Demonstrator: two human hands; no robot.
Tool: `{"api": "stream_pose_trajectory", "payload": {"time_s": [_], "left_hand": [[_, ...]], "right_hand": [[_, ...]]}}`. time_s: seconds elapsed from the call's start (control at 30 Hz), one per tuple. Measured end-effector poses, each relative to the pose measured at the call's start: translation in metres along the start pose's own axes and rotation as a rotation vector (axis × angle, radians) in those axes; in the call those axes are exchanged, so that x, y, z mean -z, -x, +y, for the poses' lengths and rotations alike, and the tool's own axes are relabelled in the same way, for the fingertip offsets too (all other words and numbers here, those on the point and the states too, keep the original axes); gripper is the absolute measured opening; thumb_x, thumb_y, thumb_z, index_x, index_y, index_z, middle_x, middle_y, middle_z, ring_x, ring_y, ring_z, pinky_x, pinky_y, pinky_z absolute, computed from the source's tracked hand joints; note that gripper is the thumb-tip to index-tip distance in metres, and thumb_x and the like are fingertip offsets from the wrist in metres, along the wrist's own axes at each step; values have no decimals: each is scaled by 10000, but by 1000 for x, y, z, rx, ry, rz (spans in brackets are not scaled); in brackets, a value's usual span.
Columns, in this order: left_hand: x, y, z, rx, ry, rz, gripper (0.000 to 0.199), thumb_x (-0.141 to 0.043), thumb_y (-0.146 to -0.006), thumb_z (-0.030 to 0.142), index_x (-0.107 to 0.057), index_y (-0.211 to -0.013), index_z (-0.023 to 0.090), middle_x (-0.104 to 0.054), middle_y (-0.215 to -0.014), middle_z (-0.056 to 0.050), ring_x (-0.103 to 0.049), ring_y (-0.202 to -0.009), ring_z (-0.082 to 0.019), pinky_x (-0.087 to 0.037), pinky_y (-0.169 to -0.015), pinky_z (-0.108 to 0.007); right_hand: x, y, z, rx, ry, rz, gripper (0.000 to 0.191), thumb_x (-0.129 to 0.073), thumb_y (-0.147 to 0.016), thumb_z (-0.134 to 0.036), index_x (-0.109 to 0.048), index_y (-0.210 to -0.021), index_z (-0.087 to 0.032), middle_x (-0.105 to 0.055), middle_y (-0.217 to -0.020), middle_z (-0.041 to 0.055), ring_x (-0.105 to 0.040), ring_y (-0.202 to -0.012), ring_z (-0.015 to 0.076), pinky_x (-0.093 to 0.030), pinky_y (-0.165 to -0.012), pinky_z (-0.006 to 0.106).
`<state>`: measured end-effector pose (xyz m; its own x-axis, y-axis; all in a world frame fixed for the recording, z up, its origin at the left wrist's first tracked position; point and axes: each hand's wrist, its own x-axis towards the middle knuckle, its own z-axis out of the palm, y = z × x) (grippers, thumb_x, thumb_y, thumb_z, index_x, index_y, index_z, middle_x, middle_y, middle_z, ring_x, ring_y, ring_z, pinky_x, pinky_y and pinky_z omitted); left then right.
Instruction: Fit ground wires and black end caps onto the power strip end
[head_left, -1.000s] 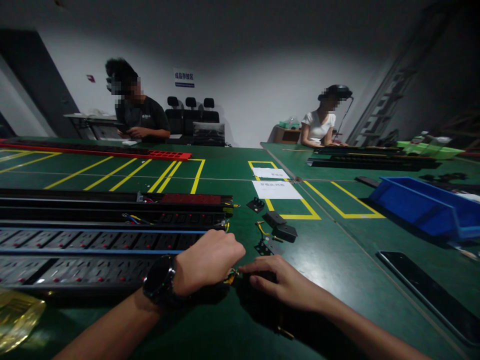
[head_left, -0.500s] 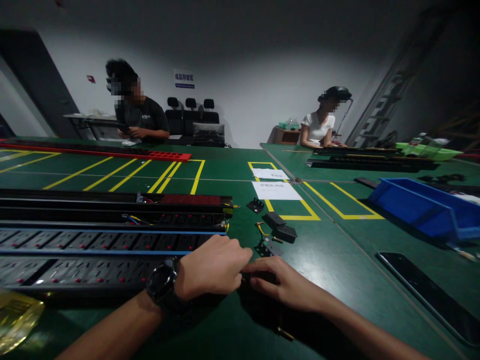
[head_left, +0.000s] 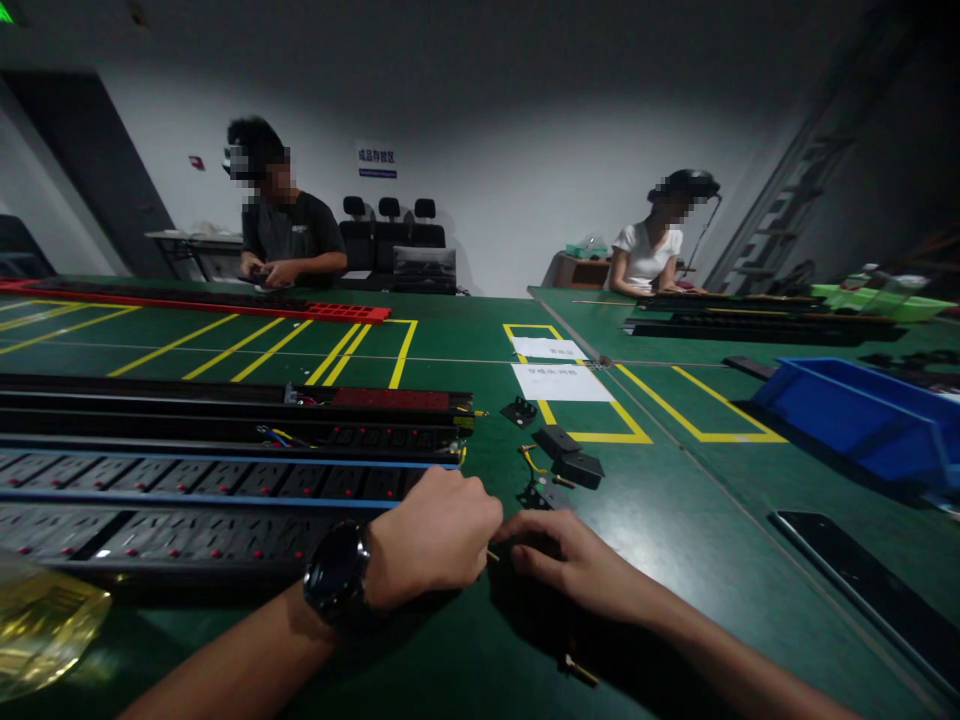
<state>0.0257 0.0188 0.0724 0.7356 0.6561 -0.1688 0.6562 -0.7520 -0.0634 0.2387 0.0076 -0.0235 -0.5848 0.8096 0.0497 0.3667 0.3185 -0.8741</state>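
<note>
My left hand, a black watch on its wrist, is closed in a fist beside the end of the nearest black power strip. What its fingers grip is hidden. A tiny brass-coloured piece pokes out by those fingers. Close against it, my right hand is curved, its index finger reaching to the left knuckles and its thumb apart; nothing shows between them. Below the right hand a brass screw-like part lies on the green table. Just beyond the hands are black end caps and a yellow-green wire.
More strips lie side by side at left, near a shiny yellow bag. At right are a phone and a blue bin. Paper sheets lie mid-table. Two people are across the table.
The view has turned slightly left, so things sit farther right. The brass-coloured piece between my hands now shows more clearly. My hands have hardly moved.
</note>
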Motion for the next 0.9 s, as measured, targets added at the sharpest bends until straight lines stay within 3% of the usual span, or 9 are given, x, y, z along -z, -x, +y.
{"api": "stream_pose_trajectory", "payload": {"time_s": [0.3, 0.63, 0.9], "left_hand": [[-1, -2, 2, -10, -3, -45, 220, -623, -880, 224, -813, -895, 114, -790, -840, -186, -782, -799, -337, -562, -642, -370], [-6, -4, -4, -107, 18, -24, 194, -605, -852, 169, -792, -821, 129, -775, -789, -169, -773, -731, -326, -544, -589, -355], [-7, -4, -4, -75, 24, -40, 212, -602, -844, 178, -807, -858, 125, -786, -819, -177, -777, -759, -330, -577, -635, -374]], "right_hand": [[2, -1, -4, 3, -19, -44, 310, -586, -961, -303, -798, -1164, -202, -810, -1100, 79, -735, -992, 241, -546, -897, 350], [3, -1, -2, 54, 27, -74, 315, -564, -986, -276, -810, -1172, -211, -802, -994, 56, -712, -885, 204, -526, -800, 305], [3, 1, -3, 17, -4, -70, 319, -592, -991, -351, -796, -1185, -202, -809, -1090, 79, -730, -959, 234, -545, -859, 336]]}}
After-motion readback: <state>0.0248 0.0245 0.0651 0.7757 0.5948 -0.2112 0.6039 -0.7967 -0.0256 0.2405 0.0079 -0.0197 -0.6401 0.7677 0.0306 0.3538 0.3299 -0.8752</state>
